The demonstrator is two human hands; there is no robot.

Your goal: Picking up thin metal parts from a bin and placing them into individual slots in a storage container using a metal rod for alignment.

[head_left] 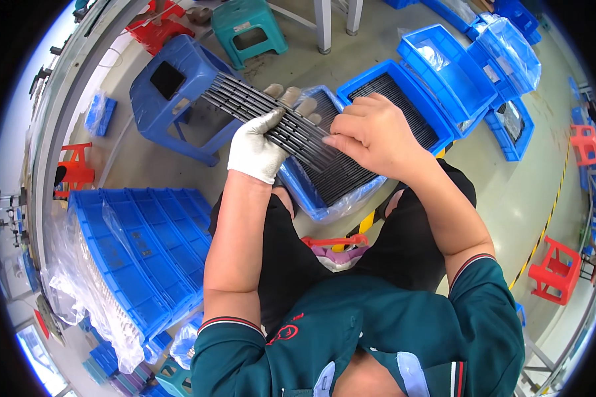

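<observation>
A fanned bundle of thin black rods (251, 106) lies across my left hand (261, 135), which wears a white glove. The thumb presses over the rods from the near side, and the gloved fingertips show beyond them. My right hand (374, 135) is bare, its fingers curled and thumb tip against the lower right ends of the bundle. Whatever it pinches is hidden behind the fingers. Below both hands stands a blue crate (302, 210) lined with clear plastic and filled with rows of similar black rods. A second blue crate (442, 126) of such rods sits beside it.
Left of me rises a stack of blue crates (149, 248) with plastic sheeting. A blue stool (179, 66) and a green stool (248, 36) stand ahead. More blue crates (444, 59) are piled at the far right. A red stool (556, 271) stands at the right.
</observation>
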